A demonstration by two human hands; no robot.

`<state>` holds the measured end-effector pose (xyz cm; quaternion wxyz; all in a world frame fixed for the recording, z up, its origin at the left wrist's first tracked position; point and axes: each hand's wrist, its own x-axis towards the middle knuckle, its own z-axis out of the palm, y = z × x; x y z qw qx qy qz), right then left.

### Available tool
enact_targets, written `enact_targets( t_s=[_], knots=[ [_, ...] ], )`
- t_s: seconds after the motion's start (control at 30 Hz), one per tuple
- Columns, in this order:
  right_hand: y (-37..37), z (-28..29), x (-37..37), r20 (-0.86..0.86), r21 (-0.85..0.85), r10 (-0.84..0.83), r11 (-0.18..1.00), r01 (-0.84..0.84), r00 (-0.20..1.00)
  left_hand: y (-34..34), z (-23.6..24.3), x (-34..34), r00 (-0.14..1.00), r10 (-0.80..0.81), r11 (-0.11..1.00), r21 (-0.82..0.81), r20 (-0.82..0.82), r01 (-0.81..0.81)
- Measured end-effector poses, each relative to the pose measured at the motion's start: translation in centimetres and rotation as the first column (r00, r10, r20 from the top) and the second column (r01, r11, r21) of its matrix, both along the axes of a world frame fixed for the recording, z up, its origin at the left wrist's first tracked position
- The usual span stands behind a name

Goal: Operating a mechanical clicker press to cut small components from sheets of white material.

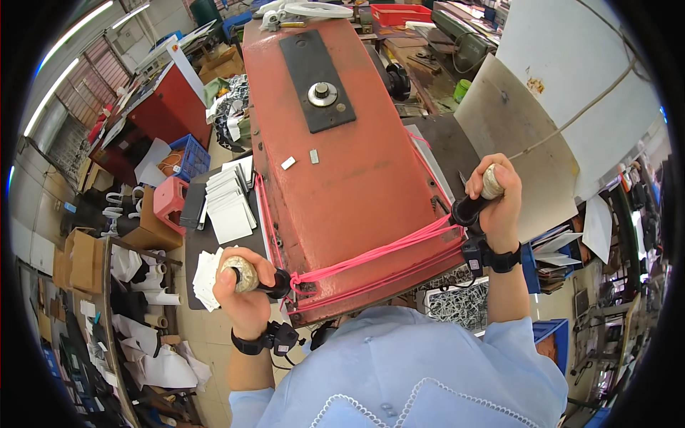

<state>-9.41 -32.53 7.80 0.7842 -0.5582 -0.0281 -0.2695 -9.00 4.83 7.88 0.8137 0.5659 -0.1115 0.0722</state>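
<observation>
My left hand (246, 307) is closed round a tape-wrapped handle (246, 274) at the near left corner of a large red machine (342, 185). At the right side my right hand (502, 207) grips a second handle (492, 182), wrapped in the same way. Both handles have black lower ends. Several strands of pink cord (378, 251) stretch across the machine's near edge from one handle to the other. On the machine's top, a black panel (308, 68) carries a round dial (322, 93). Two small pale rectangular pieces lie nearer me.
Stacks of white sheets (230, 207) lie on a dark surface left of the machine. Beyond are a pink stool (170, 203) and a blue crate (191, 158). A tray of small metallic-looking pieces (458, 307) is beside my right arm. A grey board (510, 143) stands at right.
</observation>
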Motion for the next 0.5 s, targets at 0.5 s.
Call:
enact_targets(
  t_s=[0.5],
  knots=[
    [-2.6,0.3,1.1,0.081,-0.132,0.040,0.991,-0.029,0.996,-0.5,0.4,-0.4,0.989,-0.128,0.987,0.107,0.071,0.120]
  ],
)
